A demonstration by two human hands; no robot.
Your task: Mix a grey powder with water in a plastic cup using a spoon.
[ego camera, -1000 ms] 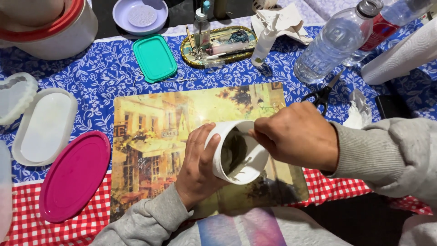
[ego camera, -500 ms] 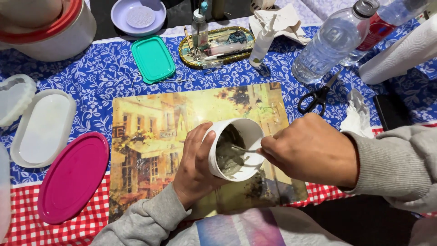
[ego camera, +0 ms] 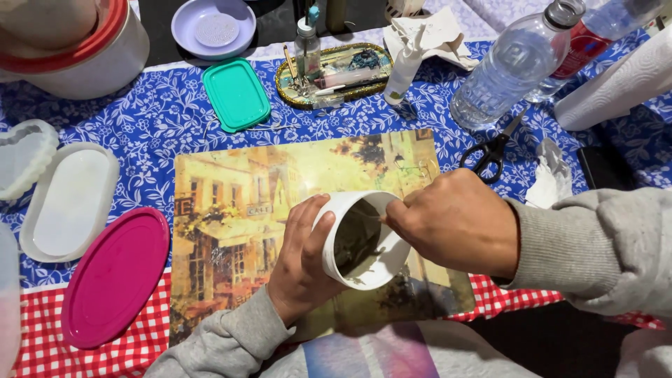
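My left hand (ego camera: pixel 301 255) grips a white cup (ego camera: pixel 360 241) by its side, tilted toward me, over a picture placemat (ego camera: pixel 238 210). Dark greenish-grey mixture lines the cup's inside. My right hand (ego camera: pixel 455 220) is closed at the cup's rim, its fingertips pinched on a thin stirring stick whose end dips into the mixture; most of the stick is hidden by the fingers. Both arms wear grey sleeves.
Left of the mat lie a pink oval mould (ego camera: pixel 112 276), a white oval mould (ego camera: pixel 70 199) and a clear heart mould (ego camera: pixel 24 154). Behind are a teal lid (ego camera: pixel 236 93), an oval tray of small tools (ego camera: pixel 332 70), a water bottle (ego camera: pixel 507 66), scissors (ego camera: pixel 490 150), and a paper towel roll (ego camera: pixel 616 84).
My right hand has moved around the cup's rim, stirring, and the cup's tilt has shifted slightly. My left hand keeps its grip in the same place.
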